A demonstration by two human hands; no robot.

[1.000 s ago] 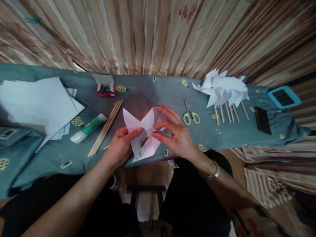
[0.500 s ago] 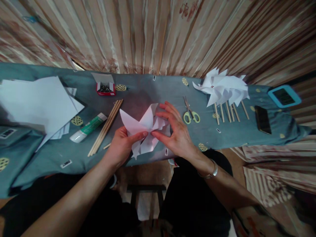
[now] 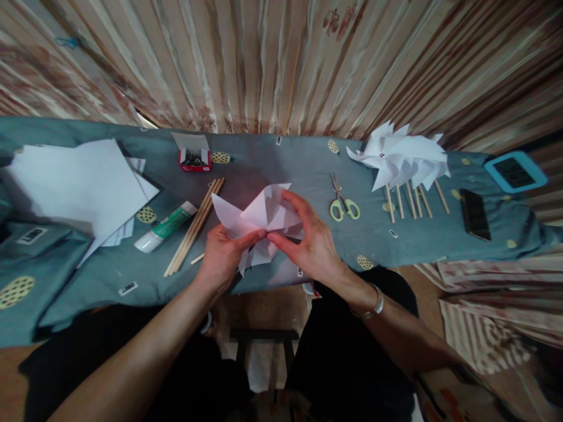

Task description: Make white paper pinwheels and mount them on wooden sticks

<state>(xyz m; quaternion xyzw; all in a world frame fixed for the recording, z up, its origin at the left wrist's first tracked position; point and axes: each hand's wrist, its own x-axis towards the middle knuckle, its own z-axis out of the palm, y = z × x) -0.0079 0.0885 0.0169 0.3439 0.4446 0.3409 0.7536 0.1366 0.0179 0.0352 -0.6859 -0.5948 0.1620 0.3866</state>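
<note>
A white paper pinwheel [image 3: 268,214] with pointed, folded blades is held over the table's front edge, between both hands. My left hand [image 3: 224,252] grips it from the left, its thumb pressed on the centre. From the right, my right hand [image 3: 312,234] pinches the same centre with its thumb, while its other fingers curve round the blades at the back. Both thumb tips nearly meet at the middle. Whether a pin sits under them is hidden. Just left of the left hand lie several wooden sticks [image 3: 193,231], one of them partly covered by the hand.
A glue tube [image 3: 165,227], a red box of small dark metallic pieces [image 3: 194,161] and a stack of white paper [image 3: 74,193] lie leftward. Rightward are green-handled scissors [image 3: 343,202], several finished pinwheels on sticks [image 3: 404,158], a dark phone [image 3: 475,214] and a blue-framed device [image 3: 515,171].
The pinwheel has tilted, and its upper blade has folded over to the right. My right fingers have closed in around the blades. The whole view has shifted slightly.
</note>
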